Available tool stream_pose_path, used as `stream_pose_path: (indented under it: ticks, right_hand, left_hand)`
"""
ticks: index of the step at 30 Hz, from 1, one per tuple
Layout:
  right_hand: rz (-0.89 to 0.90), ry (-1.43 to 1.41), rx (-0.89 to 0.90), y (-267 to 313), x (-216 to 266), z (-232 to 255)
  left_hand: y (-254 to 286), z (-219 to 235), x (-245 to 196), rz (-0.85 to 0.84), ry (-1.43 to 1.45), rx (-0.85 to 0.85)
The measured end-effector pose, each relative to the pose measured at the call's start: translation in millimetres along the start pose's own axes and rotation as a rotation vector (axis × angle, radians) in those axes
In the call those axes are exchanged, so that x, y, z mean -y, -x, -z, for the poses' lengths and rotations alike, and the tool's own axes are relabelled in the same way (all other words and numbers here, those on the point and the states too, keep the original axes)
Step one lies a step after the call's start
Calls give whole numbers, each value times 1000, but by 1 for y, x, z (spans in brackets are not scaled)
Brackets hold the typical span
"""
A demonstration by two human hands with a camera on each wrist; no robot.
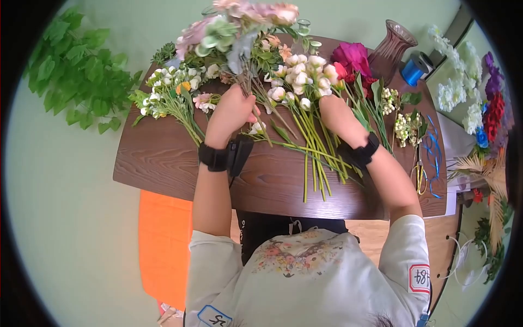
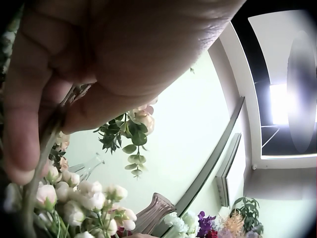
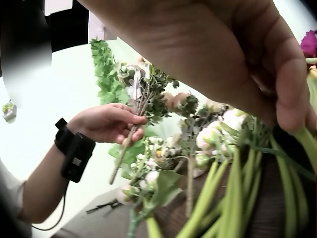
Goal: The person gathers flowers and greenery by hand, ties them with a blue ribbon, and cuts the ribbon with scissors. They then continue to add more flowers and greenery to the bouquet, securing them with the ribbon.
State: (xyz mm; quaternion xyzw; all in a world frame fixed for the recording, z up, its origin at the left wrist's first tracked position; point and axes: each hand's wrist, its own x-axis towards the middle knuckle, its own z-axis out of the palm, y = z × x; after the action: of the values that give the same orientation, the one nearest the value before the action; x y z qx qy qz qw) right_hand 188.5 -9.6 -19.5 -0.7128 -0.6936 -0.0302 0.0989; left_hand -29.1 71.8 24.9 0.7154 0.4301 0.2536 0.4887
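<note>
My left hand (image 1: 231,111) grips the thin brown stems of a bunch of artificial pink flowers (image 1: 275,13) with grey-green leaves (image 1: 218,35), raised over the back of the table. In the right wrist view the bunch's stem ends (image 3: 119,163) stick out below the left hand (image 3: 111,124). At the right side of a pile of white rosebuds (image 1: 302,76), my right hand (image 1: 342,119) is lowered with curled fingers, pinching a green stem (image 3: 308,141) at the fingertips. Long green stems (image 1: 313,158) of the white flowers run toward the front edge.
White flowers with yellow centres (image 1: 163,92) lie left on the brown table (image 1: 158,158). Magenta flowers (image 1: 351,57), a ribbed glass vase (image 1: 392,46) and a blue ribbon spool (image 1: 414,71) stand back right. Scissors (image 1: 419,174) and loose blue ribbon (image 1: 433,147) lie near the right edge.
</note>
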Motion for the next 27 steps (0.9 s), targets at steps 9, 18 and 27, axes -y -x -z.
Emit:
stream_pose_path:
  ticks: [9,18,27]
  right_hand:
    - [335,-207,90,22,57,30]
    - [373,-227,170,16,56,-8]
    - [324,-256,412,22,53,13]
  left_hand:
    - [-5,-4,-3,81,72,1]
    - [20,35,-34,-83,203,-86]
    - [48,62,-53,-124,251,-293]
